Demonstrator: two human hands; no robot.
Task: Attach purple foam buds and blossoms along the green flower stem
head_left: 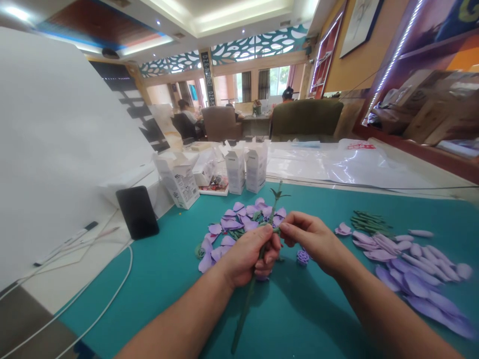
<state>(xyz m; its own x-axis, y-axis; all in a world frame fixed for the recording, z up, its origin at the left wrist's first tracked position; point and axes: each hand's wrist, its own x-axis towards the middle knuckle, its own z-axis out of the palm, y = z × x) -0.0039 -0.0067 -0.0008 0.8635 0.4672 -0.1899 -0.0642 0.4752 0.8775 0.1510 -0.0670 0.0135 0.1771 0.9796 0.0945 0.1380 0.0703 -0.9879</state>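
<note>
A long green artificial flower stem point(245, 311) slants upward through my left hand point(256, 254), whose fingers are wrapped round it. Pointed green leaves spread near its upper tip. My right hand point(310, 237) pinches a small green piece point(277, 230) at the stem's side, just beside my left thumb; its exact shape is mostly covered by my fingers. Behind and left of my hands lies a loose pile of purple petals point(232, 224). A small purple lattice ball point(303, 257) rests on the mat below my right hand.
The teal mat point(157, 294) covers the table. At right lie green stem pieces point(370, 223), pale purple pieces point(430, 259) and larger petals point(422, 284). White boxes point(236, 169) stand behind. A black phone-like device point(137, 212) and a white cable point(125, 279) are at left. People sit farther back.
</note>
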